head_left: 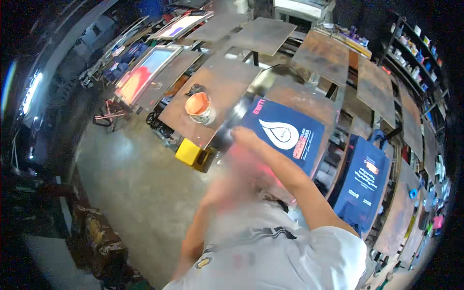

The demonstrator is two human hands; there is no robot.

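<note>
My right hand [245, 138] reaches over the left edge of a dark blue printed bag [305, 126], which lies flat on a board and bears a white drop-shaped print and red lettering. Its fingers look curled, but what they hold is smeared. Lower and to the left, my left hand [215, 194] is blurred by motion, its fingers impossible to make out. Between both hands hangs a reddish, see-through blur [241, 166] whose kind I cannot tell. An orange-rimmed bucket [199, 107] stands on the board left of the bag.
A second blue bag [362, 186] lies on a board to the right. Several more boards [263, 35] spread around. A yellow box-like part [191, 153] juts out below the bucket's board. Framed screens [145, 72] lie at far left; shelves with bottles [415, 53] stand at far right.
</note>
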